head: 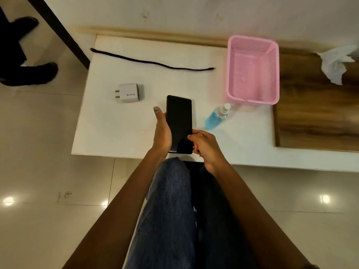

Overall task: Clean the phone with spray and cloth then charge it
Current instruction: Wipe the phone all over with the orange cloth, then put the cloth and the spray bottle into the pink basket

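A black phone (179,121) with a dark screen is held over the front of the white table (120,129). My left hand (162,133) grips its left edge, thumb up along the side. My right hand (206,146) pinches its lower right corner. A small spray bottle (217,117) of blue liquid lies on its side just right of the phone. A white charger plug (129,92) sits to the left. A dark cable (153,62) lies stretched across the back of the table. A crumpled white cloth (336,63) rests far right on the wooden surface.
An open pink plastic basket (272,70) stands at the back right, beside the bottle's nozzle. A wooden board (314,117) covers the table's right side. My knees in jeans are below the table edge. Another person's dark shoes (29,72) are on the tiled floor at far left.
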The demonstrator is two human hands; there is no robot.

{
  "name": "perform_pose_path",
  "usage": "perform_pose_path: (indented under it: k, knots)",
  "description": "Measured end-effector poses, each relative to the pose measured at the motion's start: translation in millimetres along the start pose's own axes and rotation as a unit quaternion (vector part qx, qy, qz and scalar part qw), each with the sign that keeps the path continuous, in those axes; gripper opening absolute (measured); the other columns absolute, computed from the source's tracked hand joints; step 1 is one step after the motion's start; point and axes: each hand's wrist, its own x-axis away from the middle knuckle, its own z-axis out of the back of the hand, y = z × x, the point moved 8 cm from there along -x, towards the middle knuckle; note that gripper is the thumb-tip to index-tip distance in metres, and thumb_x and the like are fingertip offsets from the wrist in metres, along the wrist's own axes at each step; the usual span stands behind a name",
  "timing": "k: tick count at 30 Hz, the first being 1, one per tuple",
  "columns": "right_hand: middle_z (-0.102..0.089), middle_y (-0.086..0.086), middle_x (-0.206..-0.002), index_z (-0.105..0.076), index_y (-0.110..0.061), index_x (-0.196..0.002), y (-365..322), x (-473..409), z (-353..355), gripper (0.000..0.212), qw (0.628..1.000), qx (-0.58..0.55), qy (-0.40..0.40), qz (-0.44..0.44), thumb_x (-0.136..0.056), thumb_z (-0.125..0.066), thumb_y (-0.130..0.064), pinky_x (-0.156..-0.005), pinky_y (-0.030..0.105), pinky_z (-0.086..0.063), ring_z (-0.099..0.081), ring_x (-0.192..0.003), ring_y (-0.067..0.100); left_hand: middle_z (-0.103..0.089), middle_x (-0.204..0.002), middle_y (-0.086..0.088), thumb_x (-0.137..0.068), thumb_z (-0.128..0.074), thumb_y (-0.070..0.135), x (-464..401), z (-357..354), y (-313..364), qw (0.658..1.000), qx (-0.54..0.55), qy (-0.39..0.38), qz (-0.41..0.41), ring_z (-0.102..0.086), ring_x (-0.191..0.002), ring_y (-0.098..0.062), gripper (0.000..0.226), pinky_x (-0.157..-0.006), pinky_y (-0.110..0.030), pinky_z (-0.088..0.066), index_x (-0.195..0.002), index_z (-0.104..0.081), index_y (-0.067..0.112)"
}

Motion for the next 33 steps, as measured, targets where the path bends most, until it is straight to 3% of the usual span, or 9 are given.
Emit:
perform_pose_path:
  k: [4,8,11,15,20,22,24,29,33]
  knots:
    - [-0.057,-0.009,-0.074,-0.054,-0.03,-0.071,3.3,-9.0,-2.1,0.023,1.0,0.013,0.018,0.003,-0.089,-0.057,-0.017,-0.058,0.015,-0.046,-0.054,-0.068,0.008,-0.02,-0.159,-0.003,-0.093,-0.002,0.059,-9.7,0.3,-2.3,1.0,-0.023,0.011,-0.019,-0.021,-0.145,-0.023,0.07,-0.119,-0.043,-0.014,-0.15,-0.023,0.023]
    - [-0.056,-0.007,-0.071,-0.061,-0.014,-0.092,-0.6,-11.8,-3.7,0.007,0.999,0.032,0.025,0.024,-0.09,-0.055,-0.017,-0.053,0.013,-0.044,-0.052,-0.065,0.007,-0.016,-0.16,-0.001,-0.095,-0.004,0.057,-12.4,1.1,-4.3,0.999,-0.038,0.03,-0.021,-0.016,-0.146,-0.021,0.069,-0.117,-0.042,-0.01,-0.151,-0.02,0.021]
    - [-0.055,-0.009,-0.071,-0.057,-0.028,-0.078,-4.4,-10.6,-4.2,0.017,0.997,0.046,0.039,0.052,-0.092,-0.054,-0.021,-0.046,0.005,-0.044,-0.054,-0.065,0.008,-0.02,-0.158,-0.002,-0.095,-0.006,0.057,-8.0,1.2,-5.3,0.998,-0.024,0.048,-0.017,-0.016,-0.144,-0.019,0.068,-0.116,-0.041,-0.01,-0.149,-0.025,0.02]
    - [-0.057,-0.007,-0.072,-0.059,-0.017,-0.095,-4.5,-5.3,-1.2,0.019,0.991,0.067,0.081,0.08,-0.094,-0.05,-0.034,-0.073,0.025,-0.05,-0.056,-0.067,0.008,-0.022,-0.158,-0.002,-0.095,-0.005,0.057,2.6,1.6,-2.6,0.998,-0.025,0.053,-0.026,-0.019,-0.144,-0.02,0.069,-0.115,-0.041,-0.012,-0.149,-0.026,0.02]
    - [-0.06,-0.006,-0.07,-0.058,-0.017,-0.085,-5.8,3.8,5.7,0.027,0.993,0.046,0.084,0.073,-0.094,-0.048,-0.04,-0.08,0.032,-0.051,-0.058,-0.068,0.008,-0.032,-0.153,-0.001,-0.096,-0.007,0.057,16.8,5.5,2.3,0.998,-0.051,0.029,-0.026,-0.031,-0.14,-0.021,0.067,-0.113,-0.037,-0.019,-0.147,-0.032,0.021]
    - [-0.062,-0.006,-0.066,-0.06,-0.02,-0.075,-11.0,10.6,9.0,0.032,0.992,0.043,0.084,0.079,-0.095,-0.047,-0.04,-0.077,0.03,-0.049,-0.058,-0.066,0.009,-0.056,-0.122,0.002,-0.1,-0.017,0.051,26.6,9.4,8.7,0.995,-0.068,0.036,-0.062,-0.052,-0.112,-0.011,0.053,-0.096,-0.03,-0.032,-0.119,-0.056,0.022]
    - [-0.062,-0.004,-0.066,-0.065,-0.02,-0.07,-17.9,21.1,14.2,0.039,0.99,0.056,0.093,0.095,-0.096,-0.044,-0.041,-0.073,0.027,-0.047,-0.056,-0.064,0.009,-0.05,-0.081,0.006,-0.103,-0.03,0.036,41.2,12.7,21.4,0.984,-0.092,0.054,-0.142,-0.046,-0.073,-0.002,0.036,-0.076,-0.024,-0.033,-0.081,-0.052,0.018]
    - [-0.068,0.011,-0.094,-0.064,-0.006,-0.096,-26.6,52.0,29.6,0.047,0.992,0.02,0.096,0.082,-0.094,-0.043,-0.047,-0.087,0.035,-0.053,-0.065,-0.085,0.024,-0.054,-0.106,0.017,-0.1,-0.045,0.025,75.4,-2.5,14.8,0.978,-0.081,-0.042,-0.189,-0.05,-0.096,0.005,0.027,-0.069,0.007,-0.035,-0.121,-0.059,0.019]
    - [-0.066,0.006,-0.094,-0.062,-0.011,-0.098,-35.7,84.3,40.1,0.035,0.991,-0.022,0.072,0.108,-0.092,-0.052,-0.043,-0.079,0.03,-0.055,-0.064,-0.085,0.019,-0.065,-0.1,0.01,-0.097,-0.05,0.032,106.7,-17.5,1.5,0.977,-0.062,-0.138,-0.153,-0.062,-0.096,-0.006,0.022,-0.07,-0.001,-0.045,-0.113,-0.061,0.023]
